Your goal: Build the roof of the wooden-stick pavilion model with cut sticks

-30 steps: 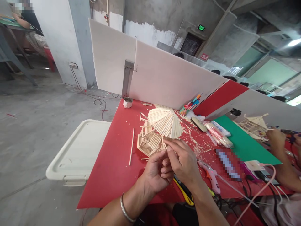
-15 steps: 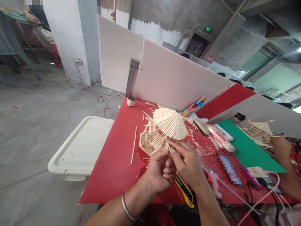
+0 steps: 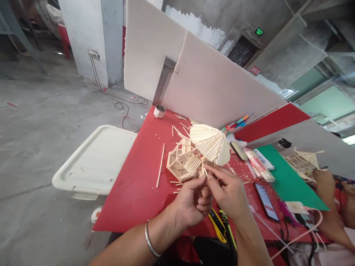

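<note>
On the red tabletop stands a small wooden stick model, with a hexagonal woven base (image 3: 180, 168) and a fan-shaped stick roof (image 3: 210, 142) tilted behind it. My right hand (image 3: 229, 188) pinches a short wooden stick (image 3: 204, 170) at the model's near right edge. Close beside it, my left hand (image 3: 192, 203) has its fingers curled, its thumb and index tip at the lower end of the stick. A silver bracelet (image 3: 150, 240) circles my left wrist. One long loose stick (image 3: 160, 165) lies left of the model.
A tin (image 3: 159, 111) sits at the back corner. Yellow cutter (image 3: 217, 225), phone (image 3: 266, 202), bagged sticks (image 3: 259, 164) and cables lie nearer and right. A white bin lid (image 3: 97, 159) is left of the table. Another person's hand (image 3: 324, 181) is by a second model (image 3: 302, 162).
The view has shifted, so the table sits a little differently in the picture. Both hands stay together at the model with the stick. More of the phone shows; the pink glue gun is out of sight.
</note>
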Demonstrator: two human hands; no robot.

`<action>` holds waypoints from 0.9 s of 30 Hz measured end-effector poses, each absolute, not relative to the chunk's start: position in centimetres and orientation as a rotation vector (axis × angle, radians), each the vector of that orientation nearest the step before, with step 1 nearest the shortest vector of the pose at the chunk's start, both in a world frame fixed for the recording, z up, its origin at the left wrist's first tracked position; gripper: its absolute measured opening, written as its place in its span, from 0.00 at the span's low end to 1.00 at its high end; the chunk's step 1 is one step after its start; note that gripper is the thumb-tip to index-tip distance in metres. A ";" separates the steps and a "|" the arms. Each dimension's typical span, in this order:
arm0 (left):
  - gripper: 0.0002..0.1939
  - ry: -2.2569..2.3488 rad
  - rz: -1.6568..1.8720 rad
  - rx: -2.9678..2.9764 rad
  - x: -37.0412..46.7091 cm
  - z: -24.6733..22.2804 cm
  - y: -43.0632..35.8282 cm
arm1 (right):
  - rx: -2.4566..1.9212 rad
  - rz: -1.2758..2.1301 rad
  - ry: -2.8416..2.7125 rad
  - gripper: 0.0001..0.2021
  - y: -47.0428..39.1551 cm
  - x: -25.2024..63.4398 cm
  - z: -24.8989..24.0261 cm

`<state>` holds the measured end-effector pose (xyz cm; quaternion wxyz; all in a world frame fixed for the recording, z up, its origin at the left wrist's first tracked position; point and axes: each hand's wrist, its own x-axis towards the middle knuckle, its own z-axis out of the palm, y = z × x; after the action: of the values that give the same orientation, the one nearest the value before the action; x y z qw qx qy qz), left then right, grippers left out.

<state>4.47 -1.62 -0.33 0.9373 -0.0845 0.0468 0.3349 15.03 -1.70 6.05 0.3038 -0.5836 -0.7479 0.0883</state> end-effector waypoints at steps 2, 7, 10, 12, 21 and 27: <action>0.13 0.097 0.683 -0.173 4.4 -0.3 -1.6 | -1.588 0.230 -1.973 0.17 -1.7 14.9 6.2; 0.19 0.094 0.669 -0.136 4.5 -0.4 -1.6 | -1.632 0.223 -1.998 0.18 -1.8 14.8 6.6; 0.20 0.076 0.669 -0.124 4.6 -0.5 -1.6 | -1.645 0.224 -2.008 0.18 -1.7 14.9 6.7; 0.19 0.071 0.673 -0.122 4.6 -0.6 -1.6 | -1.656 0.234 -2.004 0.18 -1.6 14.8 6.7; 0.17 0.110 0.665 -0.111 4.4 0.0 -1.6 | -1.650 0.344 -2.002 0.19 -1.7 15.1 7.0; 0.18 0.065 0.687 -0.076 4.6 -0.6 -1.5 | -1.671 0.357 -1.995 0.19 -1.8 15.2 6.8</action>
<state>4.62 -1.52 -0.61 0.9403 -0.0374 0.0318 0.3367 15.20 -1.84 6.81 0.2547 -0.6151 -0.7345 0.1314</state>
